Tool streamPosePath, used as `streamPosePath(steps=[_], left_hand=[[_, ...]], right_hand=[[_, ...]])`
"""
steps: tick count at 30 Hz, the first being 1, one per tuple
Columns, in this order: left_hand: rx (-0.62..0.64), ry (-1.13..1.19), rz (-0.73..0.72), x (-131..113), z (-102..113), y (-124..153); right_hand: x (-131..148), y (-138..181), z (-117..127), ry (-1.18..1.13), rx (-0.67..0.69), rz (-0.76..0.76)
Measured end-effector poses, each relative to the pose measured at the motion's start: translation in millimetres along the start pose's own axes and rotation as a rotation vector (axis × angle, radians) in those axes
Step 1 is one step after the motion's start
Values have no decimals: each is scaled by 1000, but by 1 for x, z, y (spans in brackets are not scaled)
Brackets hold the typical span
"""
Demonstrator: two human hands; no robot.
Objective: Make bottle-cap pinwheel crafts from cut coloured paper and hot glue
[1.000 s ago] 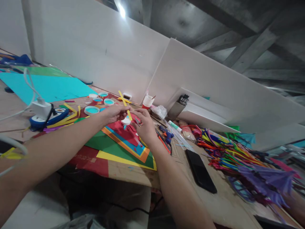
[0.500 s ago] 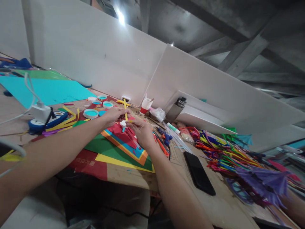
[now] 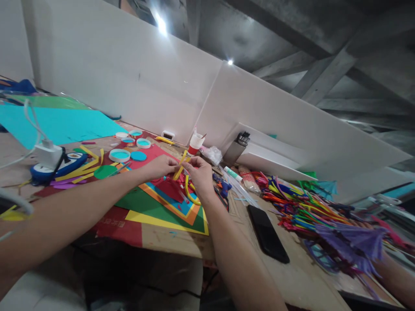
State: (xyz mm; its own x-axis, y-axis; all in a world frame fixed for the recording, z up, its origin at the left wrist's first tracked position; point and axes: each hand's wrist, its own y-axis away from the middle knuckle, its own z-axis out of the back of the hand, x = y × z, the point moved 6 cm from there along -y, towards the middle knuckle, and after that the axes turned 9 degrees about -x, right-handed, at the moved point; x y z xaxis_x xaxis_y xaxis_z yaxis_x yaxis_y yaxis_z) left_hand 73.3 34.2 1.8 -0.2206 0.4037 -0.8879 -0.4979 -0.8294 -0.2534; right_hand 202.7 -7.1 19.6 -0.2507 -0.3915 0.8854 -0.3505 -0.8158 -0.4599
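Observation:
My left hand (image 3: 164, 166) pinches a narrow yellow paper strip (image 3: 179, 170) from its left side. The fingers of my right hand (image 3: 200, 175) are closed on the same strip from the right, close to my left fingertips. Below my right hand is a curved yellow piece (image 3: 188, 190); whether it hangs from the hand or lies on the sheets I cannot tell. Under both hands is a stack of coloured sheets, with red paper (image 3: 167, 188) on top and a green sheet (image 3: 136, 201) beneath.
Round containers with blue insides (image 3: 119, 155), yellow strips (image 3: 81, 168) and a power strip (image 3: 58, 166) lie to the left. At the back stand a paper cup (image 3: 196, 143) and a bottle (image 3: 237, 147). Rightward are a black phone (image 3: 267, 233), pipe cleaners (image 3: 301, 203) and another person's arm (image 3: 394, 276).
The yellow strip has gone from nearly upright to slanted. My right hand has risen beside the left. A curved yellow piece now shows below it, and the view has shifted slightly.

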Motion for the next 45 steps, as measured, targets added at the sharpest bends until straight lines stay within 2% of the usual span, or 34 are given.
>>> streamPosePath(steps=[5,8,11,15,21,26,33,38,45], left_hand=[[37,-9,3,0,-5,1],[48,-1,5,-4,-6,4],[100,161,6,-10,-10,7],[96,424,26,-11,-11,6],[8,157,-60,-10,-7,7],[-7,62,-80,-11,-5,8],[-6,13,-100,-12,-4,7],[7,12,-60,-12,-6,7],[-61,54,-46,-4,2,0]], right_hand=[[-10,-2,1,-103,-15,-116],[-8,-1,1,-141,-31,-132],[-5,-1,3,-147,-56,-106],[-3,-1,6,-166,-91,-96],[-3,0,3,-227,-96,-116],[0,1,2,-263,-56,-152],[1,-2,7,-216,-78,-122],[1,-4,10,-206,-107,-82],[1,-11,21,-207,-177,-35]])
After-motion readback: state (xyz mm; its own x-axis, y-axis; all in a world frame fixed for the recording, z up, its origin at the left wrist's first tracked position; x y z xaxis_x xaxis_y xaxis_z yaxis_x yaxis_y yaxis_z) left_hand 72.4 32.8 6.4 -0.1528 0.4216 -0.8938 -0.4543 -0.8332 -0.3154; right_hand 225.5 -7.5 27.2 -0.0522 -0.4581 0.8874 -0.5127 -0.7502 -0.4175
